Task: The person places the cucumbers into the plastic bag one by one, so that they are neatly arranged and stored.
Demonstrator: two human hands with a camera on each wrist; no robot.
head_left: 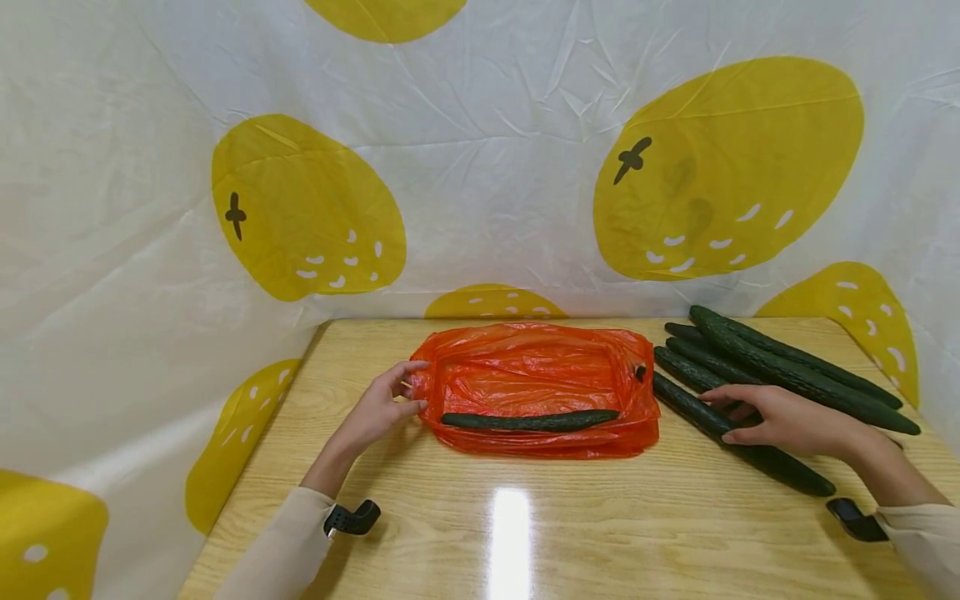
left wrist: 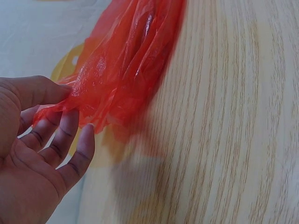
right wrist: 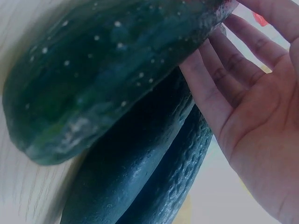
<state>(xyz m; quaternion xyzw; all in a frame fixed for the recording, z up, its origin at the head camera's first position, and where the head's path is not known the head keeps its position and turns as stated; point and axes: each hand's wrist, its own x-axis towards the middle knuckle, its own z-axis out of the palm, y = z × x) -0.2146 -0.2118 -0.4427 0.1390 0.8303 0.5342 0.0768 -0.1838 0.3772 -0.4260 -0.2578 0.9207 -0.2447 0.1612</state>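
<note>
While inspected at this moment, noted as follows:

Left hand (head_left: 378,408): at centre left of the head view, thumb and fingers pinching the left rim of the orange plastic bag (head_left: 540,383); confirmed in the left wrist view, film caught between thumb and fingertips (left wrist: 74,135).

Right hand (head_left: 780,421): at centre right, fingers extended and laid over the nearest cucumber (head_left: 738,437); not yet clamped, thumb apart from the fingers in the right wrist view.

Bag: flat on the wooden table (head_left: 510,517), mouth shallow and slack, one cucumber inside (head_left: 528,421) along the near edge.

Cucumber pile (head_left: 787,371): at right of frame, stacked loosely, well apart from the left hand, just beside the bag's right end.

Risk, grip: likely roll or slip of the long cucumber if lifted on open fingers alone.

Risk, pile: possible shifting of the stacked ones toward the right table edge once the lower one is drawn out.

Risk, bag: thin film held at one point only; probable collapse of the mouth, or tearing under a sideways pull.

Risk, contents: lodged cucumber near the low front rim, liable to slide out if the bag is tugged.
</note>
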